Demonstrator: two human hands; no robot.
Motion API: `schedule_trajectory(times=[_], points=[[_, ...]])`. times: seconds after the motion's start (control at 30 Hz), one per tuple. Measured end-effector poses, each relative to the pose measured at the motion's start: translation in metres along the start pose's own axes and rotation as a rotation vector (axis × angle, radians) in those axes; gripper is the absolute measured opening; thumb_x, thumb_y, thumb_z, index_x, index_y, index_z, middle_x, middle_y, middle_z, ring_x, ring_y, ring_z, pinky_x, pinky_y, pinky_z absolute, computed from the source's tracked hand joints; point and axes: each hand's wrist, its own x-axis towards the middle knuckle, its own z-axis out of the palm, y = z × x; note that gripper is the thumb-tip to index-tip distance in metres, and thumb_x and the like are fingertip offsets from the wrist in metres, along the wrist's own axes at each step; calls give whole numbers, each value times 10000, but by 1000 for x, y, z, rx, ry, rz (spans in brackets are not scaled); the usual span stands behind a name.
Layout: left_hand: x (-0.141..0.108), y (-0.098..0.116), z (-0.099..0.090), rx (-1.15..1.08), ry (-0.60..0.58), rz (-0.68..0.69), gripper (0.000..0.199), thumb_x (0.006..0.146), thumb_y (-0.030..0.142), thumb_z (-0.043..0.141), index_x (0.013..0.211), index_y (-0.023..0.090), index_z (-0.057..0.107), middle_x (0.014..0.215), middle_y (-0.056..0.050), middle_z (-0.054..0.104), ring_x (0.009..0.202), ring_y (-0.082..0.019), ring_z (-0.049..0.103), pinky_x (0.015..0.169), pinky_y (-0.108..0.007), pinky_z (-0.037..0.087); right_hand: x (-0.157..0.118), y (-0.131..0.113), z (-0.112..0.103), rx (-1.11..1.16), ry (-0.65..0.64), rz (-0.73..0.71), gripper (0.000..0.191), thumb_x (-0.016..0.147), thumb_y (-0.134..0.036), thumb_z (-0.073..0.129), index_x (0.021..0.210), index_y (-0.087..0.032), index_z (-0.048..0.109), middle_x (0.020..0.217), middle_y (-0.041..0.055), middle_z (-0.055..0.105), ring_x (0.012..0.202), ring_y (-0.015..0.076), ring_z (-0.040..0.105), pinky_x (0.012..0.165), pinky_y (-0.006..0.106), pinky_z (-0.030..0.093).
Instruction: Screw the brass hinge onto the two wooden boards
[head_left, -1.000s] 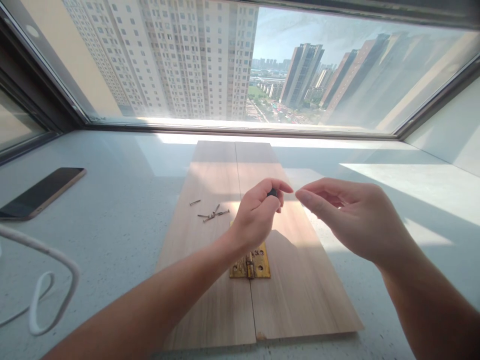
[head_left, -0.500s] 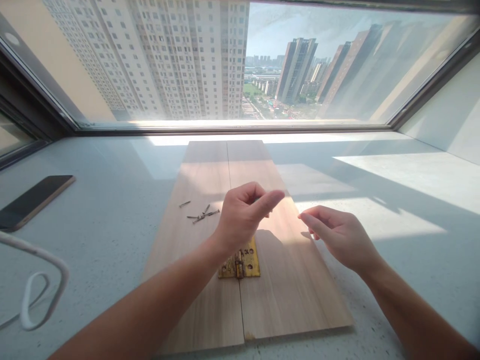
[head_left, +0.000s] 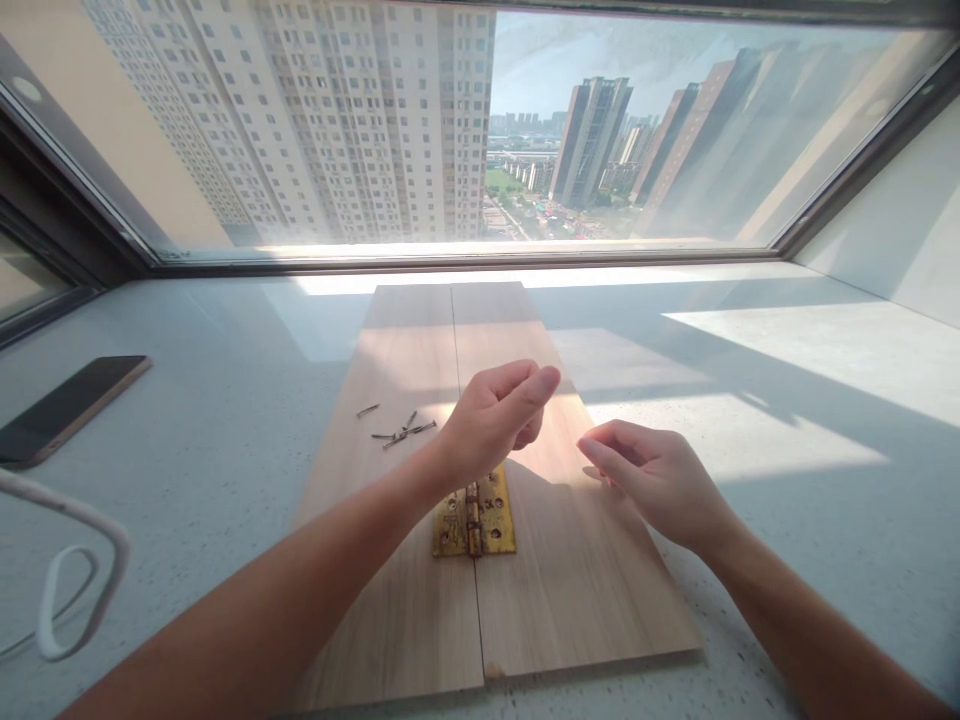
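Two pale wooden boards lie side by side, the left board (head_left: 375, 600) and the right board (head_left: 585, 590). A worn yellow hinge (head_left: 495, 520) lies across their seam, its far part hidden behind my left wrist. My left hand (head_left: 495, 415) is closed above the boards, beyond the hinge; what it holds, if anything, is hidden. My right hand (head_left: 652, 475) hovers at the right board's edge, thumb and fingers pinched together, and nothing can be made out between them. Several screws (head_left: 405, 432) lie in a loose group on the left board, with one apart (head_left: 367, 410).
A dark phone (head_left: 71, 405) lies on the speckled white sill (head_left: 210, 400) at the left. Nearer, a white cable (head_left: 79, 510) curls in a loop. The window frame (head_left: 465, 266) runs along the sill's far edge.
My left hand has closed further, its thumb now folded against the fingers. My right hand has moved slightly left, and the camera view has shifted a little.
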Motion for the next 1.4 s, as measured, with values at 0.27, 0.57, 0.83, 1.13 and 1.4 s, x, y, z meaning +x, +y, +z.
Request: schedule_trajectory(times=[0.27,0.57,0.83,1.13,1.4], points=[[-15,-2,26,218,379,130,531,859,420,624,470,163,370,457,59,328,449,-52,291,444,-234,222,-2,2,-2,18,0,9,341,866,-485,551,706,-199,641,574,-5,553,544,140,510,568,289,474],[5,-1,4,15,-134,18,554,909,470,526,491,180,305,453,69,267,418,-45,225,420,-239,170,-1,1,2,0,-36,1,332,881,-463,543,700,-194,618,594,-4,568,564,135,506,566,277,447],[-9,1,18,232,318,75,519,884,477,566,503,172,387,472,41,388,458,-69,361,459,-241,278,-2,0,0,-9,-38,0,329,888,-462,535,723,-198,639,612,-2,594,575,143,534,573,286,443],[-9,-9,23,252,235,127,567,884,352,576,468,175,235,477,59,196,470,-65,184,449,-269,150,-3,-6,1,-22,-56,-8,321,890,-432,533,681,-203,616,597,-11,594,574,138,526,553,281,392],[4,8,-5,177,-81,-60,440,869,446,591,579,186,386,498,63,373,454,-59,316,439,-218,261,-2,-3,0,-24,-56,3,304,893,-438,533,731,-204,640,631,-7,620,587,143,538,578,291,402]])
